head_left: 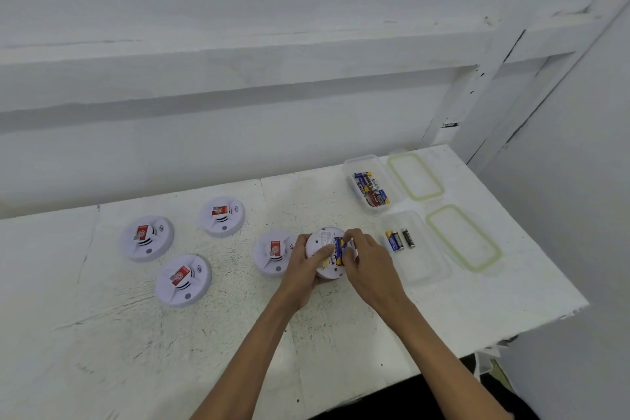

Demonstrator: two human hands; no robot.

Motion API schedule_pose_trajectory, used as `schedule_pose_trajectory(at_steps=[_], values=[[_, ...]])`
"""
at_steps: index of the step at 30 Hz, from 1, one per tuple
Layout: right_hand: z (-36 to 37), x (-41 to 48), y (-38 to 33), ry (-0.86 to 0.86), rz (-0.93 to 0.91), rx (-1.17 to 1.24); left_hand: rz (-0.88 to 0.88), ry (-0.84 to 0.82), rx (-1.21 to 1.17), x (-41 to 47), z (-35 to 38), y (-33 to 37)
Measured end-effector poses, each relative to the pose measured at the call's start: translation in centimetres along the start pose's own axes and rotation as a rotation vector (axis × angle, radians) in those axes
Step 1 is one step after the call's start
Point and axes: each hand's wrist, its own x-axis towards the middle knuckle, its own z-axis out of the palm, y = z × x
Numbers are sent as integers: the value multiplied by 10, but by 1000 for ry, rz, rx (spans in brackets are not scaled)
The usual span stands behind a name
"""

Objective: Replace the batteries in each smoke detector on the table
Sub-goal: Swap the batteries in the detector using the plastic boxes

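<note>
A white smoke detector (324, 242) lies upside down on the table, its battery bay uncovered with blue-and-yellow batteries (338, 251) inside. My left hand (305, 271) grips its left rim, thumb across the back. My right hand (366, 264) pinches a small white piece, probably the bay cover, against the batteries at the detector's right side. Several more detectors with red stickers lie face up: one (274, 253) just left of my left hand, and others (222, 216), (146, 238), (183, 280) further left.
A clear tub (351, 167) at the back right holds several batteries (371, 188). A nearer clear tub (424, 269) holds three batteries (399, 240). Two green-rimmed lids (416, 176), (463, 238) lie to their right. The table's right edge (545, 249) is close.
</note>
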Motion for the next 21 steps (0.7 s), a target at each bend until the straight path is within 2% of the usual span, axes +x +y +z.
schedule_pose_trajectory(at_steps=[12, 18, 21], values=[[-16, 18, -3, -159, -70, -271, 20, -5, 56, -5, 5, -13], [-18, 14, 2, -130, -51, -123, -22, 21, -47, -8, 12, -17], [-15, 12, 4, -65, 23, -32, -26, 23, -113, -6, 15, -14]])
